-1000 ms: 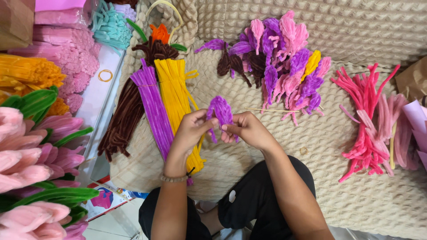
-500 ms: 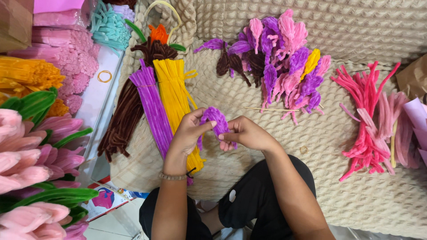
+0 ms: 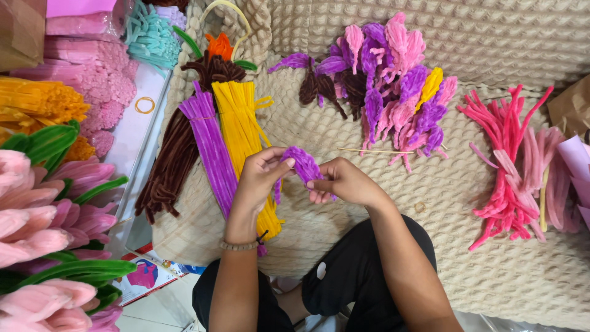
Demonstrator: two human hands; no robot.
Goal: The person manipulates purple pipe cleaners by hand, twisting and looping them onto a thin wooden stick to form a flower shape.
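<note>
A fuzzy purple pipe-cleaner petal [image 3: 301, 165], folded into a looped shape, is held between both hands over a beige knitted blanket [image 3: 344, 123]. My left hand [image 3: 261, 178] pinches its left end with thumb and fingertips; a bead bracelet circles that wrist. My right hand [image 3: 344, 181] grips its right side, fingers curled around it. Directly left of my hands lie straight bundles of yellow pipe cleaners [image 3: 243, 132], purple pipe cleaners [image 3: 210, 144] and brown pipe cleaners [image 3: 172, 166].
A heap of finished purple, pink and yellow petals [image 3: 393, 86] lies beyond my hands. Hot-pink pipe cleaners [image 3: 507, 166] are piled at the right. Pink pipe-cleaner flowers with green leaves [image 3: 43, 233] fill the left edge, with orange, pink and teal bundles behind.
The purple petal has been turned and bent slightly between my fingers; both hands stay in nearly the same spot.
</note>
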